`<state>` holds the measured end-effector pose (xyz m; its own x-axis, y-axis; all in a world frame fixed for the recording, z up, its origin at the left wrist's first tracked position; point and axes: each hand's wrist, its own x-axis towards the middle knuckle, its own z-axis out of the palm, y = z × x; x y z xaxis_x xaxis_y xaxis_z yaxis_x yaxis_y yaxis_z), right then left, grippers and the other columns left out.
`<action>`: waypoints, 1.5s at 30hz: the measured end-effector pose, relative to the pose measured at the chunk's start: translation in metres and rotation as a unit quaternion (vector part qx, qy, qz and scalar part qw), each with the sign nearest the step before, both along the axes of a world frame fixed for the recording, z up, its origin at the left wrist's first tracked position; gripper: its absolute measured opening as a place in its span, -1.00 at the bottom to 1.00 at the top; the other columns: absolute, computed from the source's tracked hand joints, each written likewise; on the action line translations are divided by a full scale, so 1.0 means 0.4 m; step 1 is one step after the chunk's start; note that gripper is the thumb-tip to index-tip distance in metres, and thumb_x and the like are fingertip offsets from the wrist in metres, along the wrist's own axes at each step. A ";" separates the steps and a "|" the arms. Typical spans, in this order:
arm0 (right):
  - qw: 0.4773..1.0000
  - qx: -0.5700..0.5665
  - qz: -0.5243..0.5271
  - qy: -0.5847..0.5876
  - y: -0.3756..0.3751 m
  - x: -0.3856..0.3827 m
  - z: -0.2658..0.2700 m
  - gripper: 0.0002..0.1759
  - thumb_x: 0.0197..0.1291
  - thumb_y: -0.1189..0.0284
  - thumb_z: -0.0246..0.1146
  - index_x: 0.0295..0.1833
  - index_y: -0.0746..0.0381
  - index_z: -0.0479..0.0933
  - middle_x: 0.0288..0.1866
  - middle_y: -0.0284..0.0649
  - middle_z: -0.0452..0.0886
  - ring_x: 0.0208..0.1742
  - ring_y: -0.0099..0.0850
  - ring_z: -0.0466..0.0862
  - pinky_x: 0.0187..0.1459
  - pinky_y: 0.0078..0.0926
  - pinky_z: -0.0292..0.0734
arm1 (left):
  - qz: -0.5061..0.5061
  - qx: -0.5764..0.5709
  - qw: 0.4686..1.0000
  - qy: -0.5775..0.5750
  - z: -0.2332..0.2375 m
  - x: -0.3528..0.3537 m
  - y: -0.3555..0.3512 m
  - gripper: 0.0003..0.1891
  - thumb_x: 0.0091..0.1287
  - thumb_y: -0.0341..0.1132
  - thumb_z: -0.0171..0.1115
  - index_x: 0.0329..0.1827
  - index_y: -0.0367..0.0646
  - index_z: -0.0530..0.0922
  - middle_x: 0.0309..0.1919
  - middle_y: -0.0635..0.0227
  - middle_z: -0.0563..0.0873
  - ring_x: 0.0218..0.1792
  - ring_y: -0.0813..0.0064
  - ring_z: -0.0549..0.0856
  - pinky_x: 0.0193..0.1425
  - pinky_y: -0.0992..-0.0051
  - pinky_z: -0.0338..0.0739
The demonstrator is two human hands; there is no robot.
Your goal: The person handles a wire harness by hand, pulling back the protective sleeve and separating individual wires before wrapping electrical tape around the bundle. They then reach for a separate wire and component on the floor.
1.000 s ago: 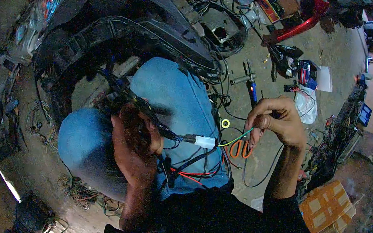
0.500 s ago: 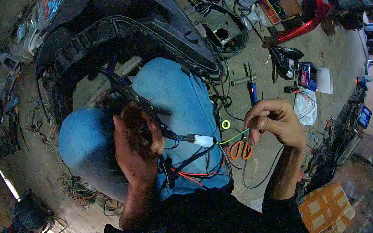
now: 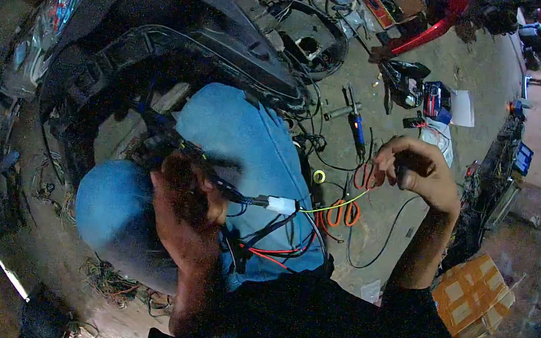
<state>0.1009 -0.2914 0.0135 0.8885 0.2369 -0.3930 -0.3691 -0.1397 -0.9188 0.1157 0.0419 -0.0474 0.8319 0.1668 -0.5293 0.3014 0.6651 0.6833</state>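
My left hand (image 3: 187, 209), in shadow, is closed around a dark wiring harness (image 3: 228, 192) above my knees. A white connector (image 3: 281, 205) sits at the harness end, with a thin yellow-green wire (image 3: 333, 207) coming out of its right side. This wire rises to the fingertips of my right hand (image 3: 420, 174), whose fingers are curled; the exact grip is blurred. Red wires (image 3: 272, 252) and black wires lie over my jeans below the connector. Beyond the wire, orange-handled scissors (image 3: 352, 214) lie on the floor.
A large black plastic body panel (image 3: 227, 37) curves around my knees at upper left. A blue-handled tool (image 3: 358, 130) and a yellow tape roll (image 3: 319, 176) lie on the floor. At right is a taped cardboard box (image 3: 475, 297); a red part (image 3: 431, 32) lies at the top.
My right hand has moved right, away from the connector, and a longer stretch of the yellow-green wire shows. My left hand still grips the harness. The whole view has shifted slightly.
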 end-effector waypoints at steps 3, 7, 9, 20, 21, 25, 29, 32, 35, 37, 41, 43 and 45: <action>0.995 -0.068 0.066 0.015 -0.014 -0.004 0.014 -0.49 0.11 0.27 0.54 0.08 0.32 0.61 -0.14 -0.32 0.70 -0.08 -0.53 0.66 -0.09 -0.55 0.51 | -0.003 -0.043 0.998 0.035 0.009 0.001 0.003 -0.48 0.63 0.12 -0.21 0.24 -0.15 0.44 -0.27 0.35 0.56 -0.52 0.57 0.48 -0.64 0.56 0.27; 0.990 -0.061 0.128 -0.012 0.021 0.001 0.013 -0.59 0.11 0.36 0.53 0.04 0.27 0.64 -0.08 -0.33 0.71 -0.04 -0.53 0.65 -0.02 -0.53 0.48 | 0.055 -0.018 0.994 0.096 0.042 0.021 -0.025 -0.46 0.60 0.19 -0.18 0.24 -0.07 0.46 -0.32 0.40 0.54 -0.57 0.57 0.45 -0.64 0.56 0.25; 0.989 -0.058 0.130 -0.035 0.043 0.008 0.009 -0.68 0.14 0.38 0.52 -0.04 0.26 0.66 -0.11 -0.33 0.70 -0.05 -0.53 0.64 -0.04 -0.53 0.48 | 0.050 -0.007 0.993 0.106 0.038 0.021 -0.023 -0.47 0.60 0.18 -0.18 0.25 -0.06 0.46 -0.31 0.42 0.54 -0.56 0.56 0.45 -0.64 0.56 0.26; 0.999 -0.026 0.044 -0.002 0.081 0.025 -0.024 -0.81 0.20 0.41 0.48 -0.21 0.27 0.64 -0.26 -0.37 0.65 -0.22 -0.58 0.54 -0.12 -0.55 0.42 | -0.281 0.654 0.690 -0.133 0.019 -0.062 0.049 -0.49 0.57 -0.16 -0.06 0.46 -0.28 0.28 0.31 0.04 0.45 0.12 0.18 0.54 0.15 0.21 0.46; 0.999 -0.034 0.032 0.003 0.082 0.026 -0.028 -0.80 0.19 0.40 0.49 -0.22 0.26 0.64 -0.26 -0.38 0.65 -0.21 -0.59 0.54 -0.11 -0.55 0.43 | -0.239 0.589 0.758 -0.144 0.027 -0.080 0.039 -0.49 0.53 -0.20 0.01 0.44 -0.31 0.32 0.37 0.00 0.43 0.30 0.03 0.44 0.34 0.10 0.34; 0.998 -0.049 -0.011 0.031 0.088 0.026 -0.036 -0.79 0.16 0.39 0.52 -0.23 0.23 0.63 -0.28 -0.43 0.64 -0.21 -0.62 0.54 -0.08 -0.56 0.44 | -0.257 0.543 0.777 -0.185 0.101 -0.125 0.041 -0.34 0.54 -0.09 -0.02 0.49 -0.48 0.22 0.49 -0.20 0.26 0.47 -0.16 0.29 0.57 0.01 0.10; 0.996 -0.067 -0.045 0.034 0.098 0.029 -0.043 -0.79 0.13 0.40 0.53 -0.25 0.22 0.63 -0.32 -0.46 0.62 -0.22 -0.63 0.54 -0.08 -0.57 0.43 | -0.302 0.594 0.701 -0.253 0.155 -0.129 0.066 -0.37 0.53 -0.12 0.03 0.46 -0.49 0.27 0.48 -0.23 0.29 0.47 -0.18 0.32 0.57 -0.02 0.13; 0.995 -0.076 -0.066 -0.011 0.109 0.023 -0.055 -0.79 0.12 0.41 0.53 -0.26 0.23 0.62 -0.34 -0.44 0.60 -0.24 -0.63 0.53 -0.14 -0.57 0.43 | -0.353 0.551 0.680 -0.330 0.167 -0.121 0.089 -0.43 0.52 -0.21 0.08 0.44 -0.46 0.30 0.44 -0.19 0.38 0.45 -0.12 0.38 0.55 0.05 0.21; 0.988 -0.111 -0.093 -0.054 0.129 0.027 -0.051 -0.77 0.09 0.42 0.54 -0.32 0.24 0.60 -0.36 -0.43 0.58 -0.28 -0.62 0.50 -0.21 -0.56 0.40 | -0.413 0.437 0.725 -0.335 0.198 -0.027 -0.013 -0.49 0.53 -0.27 0.10 0.42 -0.43 0.32 0.38 -0.13 0.46 0.39 0.00 0.48 0.50 0.16 0.32; 0.973 -0.145 -0.069 -0.166 0.134 0.031 -0.047 -0.78 0.11 0.44 0.53 -0.34 0.24 0.59 -0.40 -0.43 0.50 -0.35 -0.66 0.45 -0.35 -0.63 0.29 | -0.362 0.381 0.790 -0.316 0.164 0.012 -0.121 -0.51 0.54 -0.29 0.10 0.42 -0.42 0.31 0.32 -0.10 0.54 0.35 0.09 0.54 0.47 0.22 0.38; 0.939 -0.193 -0.020 -0.284 0.137 0.048 0.023 -0.75 0.06 0.43 0.54 -0.39 0.27 0.58 -0.44 -0.34 0.44 -0.37 -0.51 0.44 -0.30 -0.49 0.30 | -0.456 0.234 0.825 -0.240 0.150 0.038 -0.179 -0.60 0.58 -0.27 0.07 0.35 -0.34 0.36 0.03 0.11 0.67 0.13 0.36 0.62 0.28 0.37 0.48; 0.926 -0.196 0.008 -0.324 0.131 0.047 0.034 -0.74 0.02 0.42 0.54 -0.39 0.27 0.57 -0.46 -0.31 0.42 -0.39 -0.46 0.45 -0.32 -0.46 0.31 | -0.524 0.209 0.806 -0.179 0.162 0.047 -0.163 -0.66 0.60 -0.27 0.06 0.29 -0.29 0.41 -0.14 0.23 0.68 -0.02 0.47 0.62 0.15 0.45 0.49; 0.940 -0.146 -0.006 -0.309 0.137 0.037 0.006 -0.74 0.01 0.42 0.52 -0.36 0.27 0.55 -0.46 -0.28 0.40 -0.39 -0.38 0.46 -0.33 -0.38 0.32 | -0.494 0.271 0.803 -0.193 0.130 0.028 -0.166 -0.76 0.59 -0.26 0.10 0.13 -0.23 0.52 -0.24 0.38 0.62 -0.20 0.60 0.52 -0.03 0.56 0.44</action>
